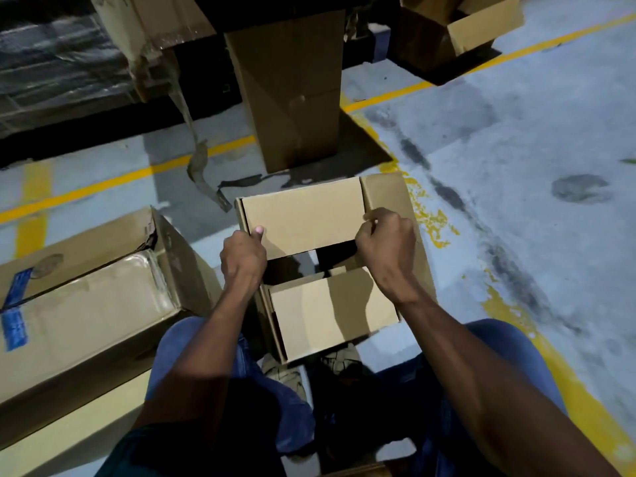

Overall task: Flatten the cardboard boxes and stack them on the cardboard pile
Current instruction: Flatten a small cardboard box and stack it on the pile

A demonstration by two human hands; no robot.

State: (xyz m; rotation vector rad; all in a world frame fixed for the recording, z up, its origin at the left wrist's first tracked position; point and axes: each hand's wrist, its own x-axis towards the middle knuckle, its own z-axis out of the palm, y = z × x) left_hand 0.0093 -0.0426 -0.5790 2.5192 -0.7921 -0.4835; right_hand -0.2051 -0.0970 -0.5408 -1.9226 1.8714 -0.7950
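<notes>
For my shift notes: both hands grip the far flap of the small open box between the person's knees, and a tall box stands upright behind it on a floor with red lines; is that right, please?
Nearly: the head view shows the floor lines are yellow, not red. The rest stands.

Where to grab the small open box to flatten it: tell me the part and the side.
Probably grip the far flap of the small box at both side edges, from the near side, as the left hand and right hand do. The flaps stand loose, so it should fold.
</notes>
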